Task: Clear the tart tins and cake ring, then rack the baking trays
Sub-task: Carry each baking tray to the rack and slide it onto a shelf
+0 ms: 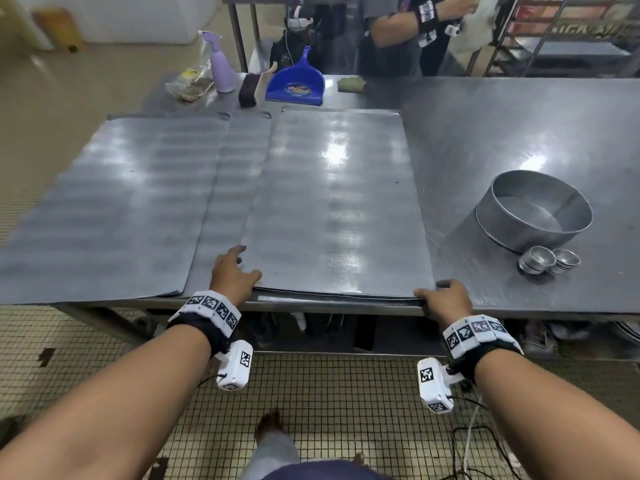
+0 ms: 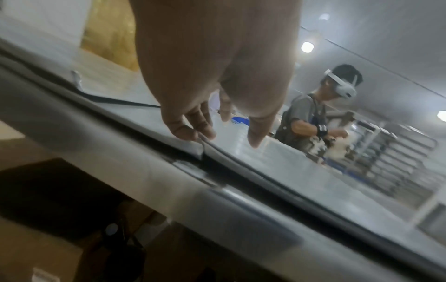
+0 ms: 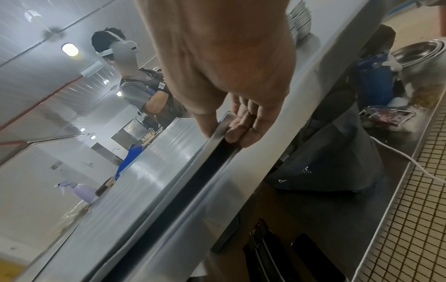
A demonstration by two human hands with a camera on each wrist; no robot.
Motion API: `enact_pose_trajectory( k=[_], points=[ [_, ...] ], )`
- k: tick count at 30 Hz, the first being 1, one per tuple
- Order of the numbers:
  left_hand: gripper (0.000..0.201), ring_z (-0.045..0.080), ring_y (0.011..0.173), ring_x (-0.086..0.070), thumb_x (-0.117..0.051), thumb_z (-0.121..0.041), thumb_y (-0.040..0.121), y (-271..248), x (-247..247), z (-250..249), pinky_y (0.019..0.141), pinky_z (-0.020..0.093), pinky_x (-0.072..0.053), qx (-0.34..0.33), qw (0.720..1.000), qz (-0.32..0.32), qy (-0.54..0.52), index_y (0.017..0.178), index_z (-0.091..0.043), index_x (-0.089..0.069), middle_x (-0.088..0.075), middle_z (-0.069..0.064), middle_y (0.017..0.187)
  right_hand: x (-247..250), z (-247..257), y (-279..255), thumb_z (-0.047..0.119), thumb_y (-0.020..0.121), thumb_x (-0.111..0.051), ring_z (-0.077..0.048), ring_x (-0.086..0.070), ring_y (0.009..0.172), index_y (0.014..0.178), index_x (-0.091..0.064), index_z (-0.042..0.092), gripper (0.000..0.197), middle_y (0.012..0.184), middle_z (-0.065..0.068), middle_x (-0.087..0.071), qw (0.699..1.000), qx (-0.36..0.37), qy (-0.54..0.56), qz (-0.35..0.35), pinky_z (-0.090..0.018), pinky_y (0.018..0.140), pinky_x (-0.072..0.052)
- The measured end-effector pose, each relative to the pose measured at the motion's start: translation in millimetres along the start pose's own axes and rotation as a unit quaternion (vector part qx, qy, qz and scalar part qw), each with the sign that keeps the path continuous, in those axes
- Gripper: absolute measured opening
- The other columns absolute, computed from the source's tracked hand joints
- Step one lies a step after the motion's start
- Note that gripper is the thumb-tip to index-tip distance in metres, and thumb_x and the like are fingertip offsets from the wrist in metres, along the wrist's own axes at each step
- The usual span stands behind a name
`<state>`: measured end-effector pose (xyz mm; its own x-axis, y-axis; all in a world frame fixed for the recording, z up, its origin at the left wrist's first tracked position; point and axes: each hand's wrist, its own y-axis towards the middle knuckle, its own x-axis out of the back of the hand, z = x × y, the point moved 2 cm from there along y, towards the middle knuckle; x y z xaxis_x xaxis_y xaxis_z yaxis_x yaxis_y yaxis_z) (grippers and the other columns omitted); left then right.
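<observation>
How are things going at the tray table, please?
Right hand grips tray corner; left hand open on its edge. Cake ring and tart tins set aside.

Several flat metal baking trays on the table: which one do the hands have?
The rightmost flat steel baking tray, lying on top and overlapping its neighbours. The right hand grips its near right corner; the left hand rests at its near left corner. The left-side trays are untouched.

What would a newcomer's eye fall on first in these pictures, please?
Probably the large baking tray lying flat at the table's near edge, with the left hand resting on its near-left corner and the right hand gripping its near-right corner. Next, the round cake ring to the right, with small stacked tart tins just in front of it.
</observation>
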<state>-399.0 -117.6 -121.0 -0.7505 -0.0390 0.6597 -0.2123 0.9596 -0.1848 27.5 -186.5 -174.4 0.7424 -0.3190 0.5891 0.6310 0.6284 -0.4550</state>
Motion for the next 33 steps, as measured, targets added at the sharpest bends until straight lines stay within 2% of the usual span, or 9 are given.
enact_pose_trajectory(
  k=[5, 8, 12, 20, 22, 24, 27, 30, 33],
  points=[
    [0.071, 0.032, 0.129, -0.055, -0.077, -0.028, 0.084, -4, -6, 5, 0.109, 0.041, -0.045, 0.030, 0.999, 0.018, 0.020, 0.147, -0.015, -0.047, -0.043, 0.015, 0.146, 8, -20, 42, 0.049, 0.038, -0.084, -0.029, -0.072, 0.088, 0.106, -0.055, 0.030, 0.077, 0.101, -0.004, -0.072, 0.999, -0.013, 0.039, -0.005, -0.049, 0.085, -0.060],
    [0.071, 0.034, 0.125, -0.056, -0.077, -0.031, 0.084, -3, -7, 7, 0.108, 0.043, -0.045, 0.050, 0.998, 0.013, 0.027, 0.146, -0.013, -0.047, -0.053, 0.017, 0.141, 11, -38, 83, 0.052, 0.029, -0.085, -0.032, -0.073, 0.090, 0.109, -0.063, 0.022, 0.089, 0.100, -0.006, -0.074, 0.999, -0.011, 0.045, -0.009, -0.052, 0.085, -0.060],
    [0.068, 0.035, 0.121, -0.059, -0.078, -0.032, 0.086, 5, -9, 2, 0.106, 0.044, -0.047, 0.060, 0.998, 0.009, 0.004, 0.144, -0.011, -0.050, -0.061, 0.017, 0.134, 24, -40, 112, 0.051, 0.032, -0.087, -0.034, -0.074, 0.087, 0.101, -0.064, 0.022, 0.078, 0.090, -0.006, -0.077, 0.999, -0.004, 0.041, 0.008, -0.052, 0.087, -0.060],
    [0.084, 0.039, 0.117, -0.063, -0.084, -0.037, 0.077, 24, -10, 5, 0.098, 0.052, -0.054, 0.100, 0.992, 0.029, -0.066, 0.145, -0.005, -0.049, -0.054, 0.016, 0.146, 53, 20, 36, 0.029, 0.044, -0.083, -0.026, -0.066, 0.058, 0.083, -0.069, 0.007, 0.047, 0.062, -0.008, -0.071, 0.996, 0.028, 0.084, 0.033, -0.053, 0.078, -0.060],
    [0.070, 0.037, 0.120, -0.061, -0.083, -0.028, 0.082, 26, -12, -1, 0.105, 0.047, -0.049, 0.082, 0.993, 0.037, -0.070, 0.137, 0.003, -0.055, -0.060, 0.020, 0.139, 53, 20, 35, 0.036, 0.035, -0.083, -0.026, -0.063, 0.055, 0.082, -0.068, 0.010, 0.056, 0.061, -0.006, -0.067, 0.996, 0.028, 0.079, 0.040, -0.050, 0.074, -0.060],
    [0.043, 0.034, 0.110, -0.067, -0.081, -0.019, 0.084, 27, -14, -6, 0.099, 0.040, -0.050, 0.063, 0.993, 0.042, -0.086, 0.118, 0.002, -0.066, -0.070, 0.019, 0.118, 51, 18, 37, 0.040, 0.032, -0.084, -0.023, -0.059, 0.052, 0.089, -0.067, 0.013, 0.065, 0.059, -0.004, -0.063, 0.995, 0.035, 0.077, 0.043, -0.042, 0.067, -0.057],
    [0.030, 0.032, 0.102, -0.070, -0.083, -0.018, 0.082, 24, -10, -8, 0.094, 0.037, -0.052, 0.048, 0.993, 0.056, -0.096, 0.105, -0.005, -0.069, -0.074, 0.015, 0.106, 53, 26, 18, 0.024, 0.058, -0.089, -0.020, -0.055, 0.052, 0.099, -0.065, 0.004, 0.052, 0.062, -0.006, -0.059, 0.995, 0.047, 0.051, 0.066, -0.036, 0.062, -0.053],
    [0.050, 0.033, 0.108, -0.068, -0.087, -0.029, 0.077, 17, 0, -3, 0.102, 0.048, -0.051, 0.056, 0.992, 0.073, -0.092, 0.115, -0.005, -0.064, -0.071, 0.014, 0.117, 55, 21, 17, 0.007, 0.080, -0.081, -0.022, -0.057, 0.063, 0.108, -0.055, 0.004, 0.039, 0.080, -0.012, -0.056, 0.990, 0.034, 0.040, 0.129, -0.033, 0.057, -0.055],
    [0.096, 0.032, 0.116, -0.063, -0.087, -0.054, 0.059, 3, 5, 9, 0.106, 0.050, -0.048, 0.065, 0.993, 0.088, -0.051, 0.135, -0.005, -0.056, -0.066, 0.012, 0.129, 60, 10, 17, 0.013, 0.075, -0.086, -0.028, -0.067, 0.077, 0.096, -0.059, 0.004, 0.035, 0.088, -0.014, -0.067, 0.987, 0.053, -0.016, 0.150, -0.039, 0.068, -0.061]
  ],
)
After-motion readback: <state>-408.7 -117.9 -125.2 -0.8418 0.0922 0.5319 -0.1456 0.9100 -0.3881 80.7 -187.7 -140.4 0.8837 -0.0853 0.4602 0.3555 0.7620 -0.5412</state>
